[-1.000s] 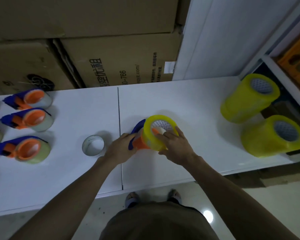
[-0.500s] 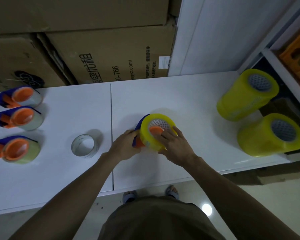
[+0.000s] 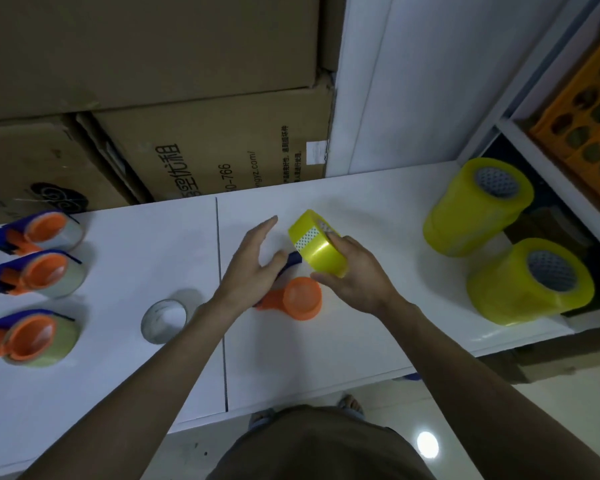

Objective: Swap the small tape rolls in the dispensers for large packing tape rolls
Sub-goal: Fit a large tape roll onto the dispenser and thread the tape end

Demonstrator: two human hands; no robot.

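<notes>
My right hand (image 3: 355, 277) grips a large yellow tape roll (image 3: 317, 249), tilted and lifted just above the white table (image 3: 361, 344). Below it lies a blue and orange dispenser (image 3: 300, 298) with its orange hub bare. My left hand (image 3: 253, 266) lies over the dispenser's blue handle with fingers straight; the handle is mostly hidden under it. A small, nearly used-up clear roll (image 3: 163, 321) lies loose to the left of my left wrist.
Three blue and orange dispensers (image 3: 45, 276) with small clear rolls lie in a column at the table's left. Two stacks of large yellow rolls (image 3: 478, 206) (image 3: 530, 283) lie at the right edge. Cardboard boxes (image 3: 205, 150) stand behind the table.
The yellow roll sat on the dispenser's hub before; my right hand has lifted it off and tilted it. My left hand's fingers have straightened and the camera has moved closer.
</notes>
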